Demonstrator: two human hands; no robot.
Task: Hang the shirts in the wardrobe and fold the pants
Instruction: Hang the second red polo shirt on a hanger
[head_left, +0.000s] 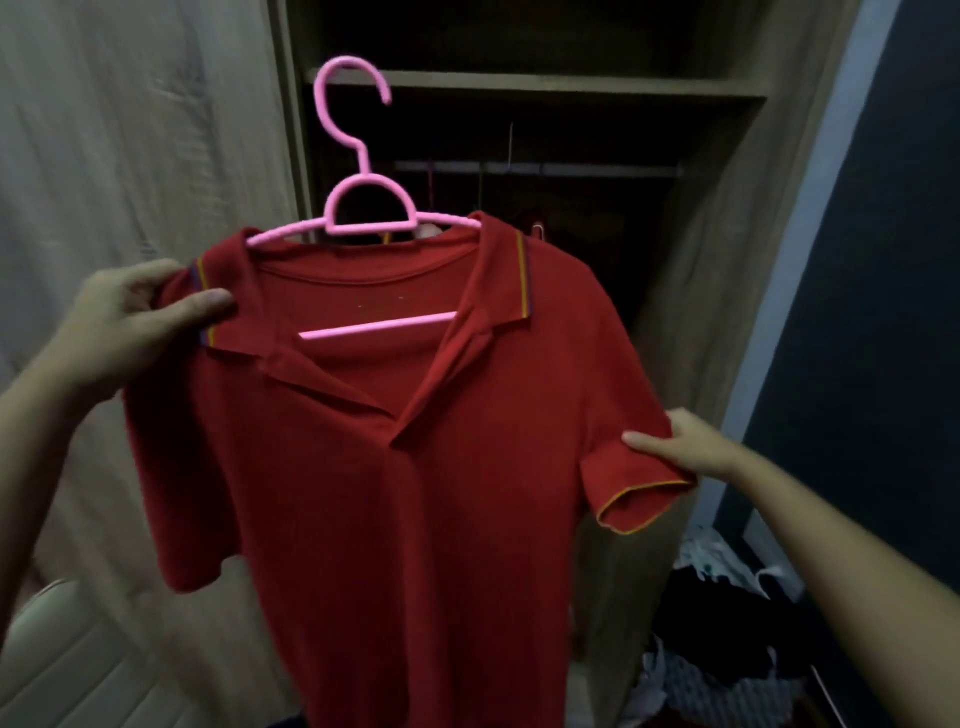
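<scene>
One red shirt (415, 493), one pink hanger (379, 325), two hands (119, 322) (691, 441), one wardrobe (519, 85).

Dark blue wall (883, 260) on one side, pale grey trim strip (810, 249) touching its left edge. Far left of the wall: creased beige cloth (130, 130), and low down, a white ribbed thing (67, 660).

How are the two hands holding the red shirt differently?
The left hand is up high and grips the red shirt by its collar, near the pink hanger; the right hand is lower and pinches a sleeve. The left hand shows several curled fingers; the right hand shows mostly its thumb. Both hold the same shirt.
</scene>
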